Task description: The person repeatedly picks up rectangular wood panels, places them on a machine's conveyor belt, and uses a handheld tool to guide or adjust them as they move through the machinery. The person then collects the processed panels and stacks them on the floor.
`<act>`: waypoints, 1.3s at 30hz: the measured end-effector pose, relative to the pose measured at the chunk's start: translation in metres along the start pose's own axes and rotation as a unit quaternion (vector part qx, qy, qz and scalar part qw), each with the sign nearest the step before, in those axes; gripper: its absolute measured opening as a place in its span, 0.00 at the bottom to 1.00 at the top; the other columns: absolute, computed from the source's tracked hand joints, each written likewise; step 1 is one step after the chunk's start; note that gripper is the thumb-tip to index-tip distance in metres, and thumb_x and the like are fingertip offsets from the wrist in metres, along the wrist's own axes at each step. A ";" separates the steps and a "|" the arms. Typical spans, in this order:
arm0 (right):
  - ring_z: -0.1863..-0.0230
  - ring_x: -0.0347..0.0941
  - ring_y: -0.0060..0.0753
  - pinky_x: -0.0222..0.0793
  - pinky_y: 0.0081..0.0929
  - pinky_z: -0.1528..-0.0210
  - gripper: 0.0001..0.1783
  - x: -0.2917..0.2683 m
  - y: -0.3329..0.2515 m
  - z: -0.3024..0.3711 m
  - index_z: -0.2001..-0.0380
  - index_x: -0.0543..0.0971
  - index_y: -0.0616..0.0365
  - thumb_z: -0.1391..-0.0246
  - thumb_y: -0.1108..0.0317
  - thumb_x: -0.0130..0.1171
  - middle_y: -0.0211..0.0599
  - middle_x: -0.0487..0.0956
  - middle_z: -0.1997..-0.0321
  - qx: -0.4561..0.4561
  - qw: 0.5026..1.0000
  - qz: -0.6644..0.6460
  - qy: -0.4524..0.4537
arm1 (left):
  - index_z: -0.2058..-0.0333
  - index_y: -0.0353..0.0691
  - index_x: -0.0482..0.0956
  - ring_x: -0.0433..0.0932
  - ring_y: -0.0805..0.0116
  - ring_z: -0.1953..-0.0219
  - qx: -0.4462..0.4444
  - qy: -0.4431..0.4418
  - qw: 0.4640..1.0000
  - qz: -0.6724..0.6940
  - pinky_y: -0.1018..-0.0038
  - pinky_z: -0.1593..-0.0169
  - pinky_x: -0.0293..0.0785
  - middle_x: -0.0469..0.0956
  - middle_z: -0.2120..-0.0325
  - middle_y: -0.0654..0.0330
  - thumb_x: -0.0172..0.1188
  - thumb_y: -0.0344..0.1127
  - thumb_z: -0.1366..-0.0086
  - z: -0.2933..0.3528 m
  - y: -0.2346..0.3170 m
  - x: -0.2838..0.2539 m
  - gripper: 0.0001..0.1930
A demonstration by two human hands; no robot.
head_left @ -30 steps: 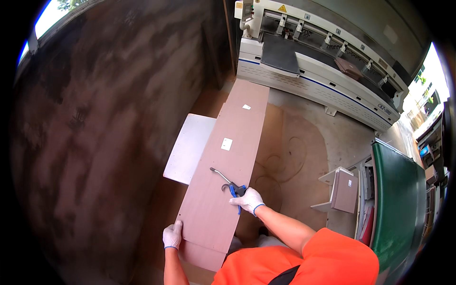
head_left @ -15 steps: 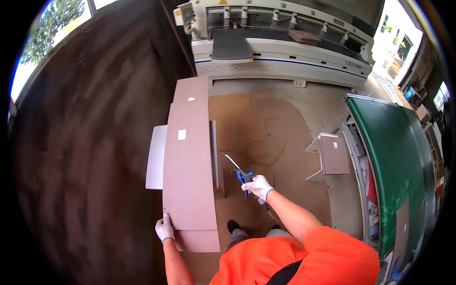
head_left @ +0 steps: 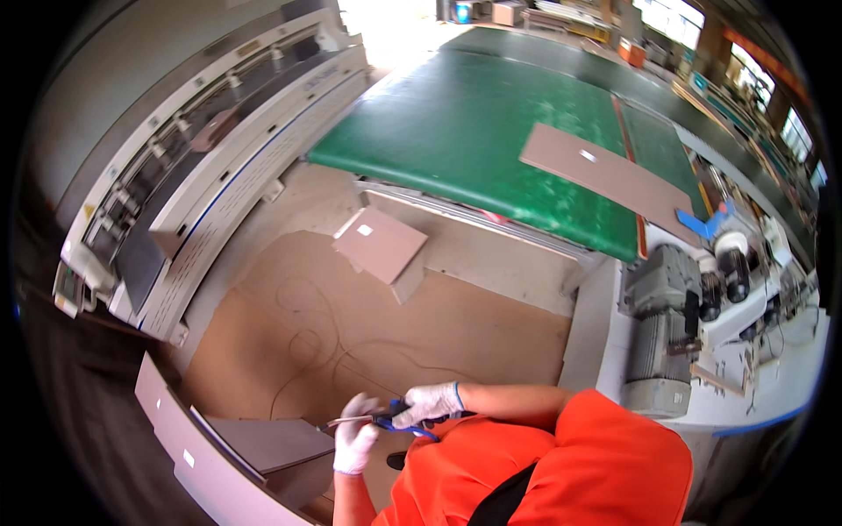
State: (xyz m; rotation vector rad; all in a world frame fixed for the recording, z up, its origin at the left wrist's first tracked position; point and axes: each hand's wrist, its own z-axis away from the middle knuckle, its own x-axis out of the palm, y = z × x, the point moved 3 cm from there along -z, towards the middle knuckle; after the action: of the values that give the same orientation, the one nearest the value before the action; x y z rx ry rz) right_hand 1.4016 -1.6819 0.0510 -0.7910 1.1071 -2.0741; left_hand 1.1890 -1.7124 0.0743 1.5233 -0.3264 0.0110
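Observation:
My right hand, in a white glove, is closed round the handle of a blue and black air blow gun in front of my body. Its thin metal nozzle points left and lies across my gloved left hand, whose fingers close about it, somewhat blurred. At the lower left is the long brown panel with white labels. A grey-brown board sticks out beside it.
A small brown-topped stand is on the floor ahead. Beyond it spreads a green-topped table bearing a brown panel. A press machine stands left, a motorised machine right. A thin hose loops over the brown floor sheet.
My view has swung right, toward the green table. The left hand has left the long panel and come to the blow gun's nozzle. The right hand still holds the gun, now close to my body.

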 end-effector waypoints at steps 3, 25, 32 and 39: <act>0.77 0.73 0.22 0.65 0.26 0.75 0.31 -0.073 0.030 0.052 0.68 0.86 0.55 0.37 0.34 0.64 0.26 0.81 0.76 0.006 0.994 -0.034 0.102 | 0.44 0.29 0.77 0.83 0.62 0.50 -0.059 -0.081 0.994 0.046 0.66 0.48 0.82 0.82 0.49 0.48 0.55 0.47 0.22 -0.071 -0.032 0.094 0.24; 0.54 0.85 0.46 0.78 0.38 0.48 0.26 -0.504 0.115 0.456 0.53 0.85 0.60 0.41 0.47 0.67 0.48 0.87 0.58 0.029 0.501 0.063 0.863 | 0.60 0.39 0.78 0.81 0.63 0.69 -0.145 0.232 0.962 0.026 0.69 0.71 0.76 0.81 0.69 0.58 0.60 0.51 0.28 -0.695 -0.178 0.131 0.18; 0.32 0.70 0.58 0.64 0.49 0.30 0.42 -0.743 0.117 0.585 0.37 0.75 0.65 0.40 0.40 0.64 0.56 0.75 0.34 0.155 0.405 0.275 0.858 | 0.57 0.35 0.82 0.83 0.67 0.69 -0.029 -0.025 0.997 -0.062 0.72 0.66 0.79 0.84 0.68 0.56 0.60 0.35 0.27 -0.564 -0.140 0.495 0.09; 0.30 0.67 0.51 0.56 0.51 0.26 0.53 -0.914 0.122 0.634 0.32 0.72 0.60 0.50 0.31 0.69 0.47 0.75 0.32 0.253 0.425 0.228 0.839 | 0.35 0.30 0.70 0.65 0.36 0.30 0.153 -0.251 0.821 -0.489 0.47 0.26 0.56 0.74 0.36 0.41 0.62 0.52 0.30 -0.603 -0.179 0.748 0.35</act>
State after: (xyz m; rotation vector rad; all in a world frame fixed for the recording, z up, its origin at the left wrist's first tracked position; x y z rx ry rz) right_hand 2.4645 -1.3319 0.0522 2.1855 0.9797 -1.9039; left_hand 2.0641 -1.2775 0.0536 1.8489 0.0921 -1.2242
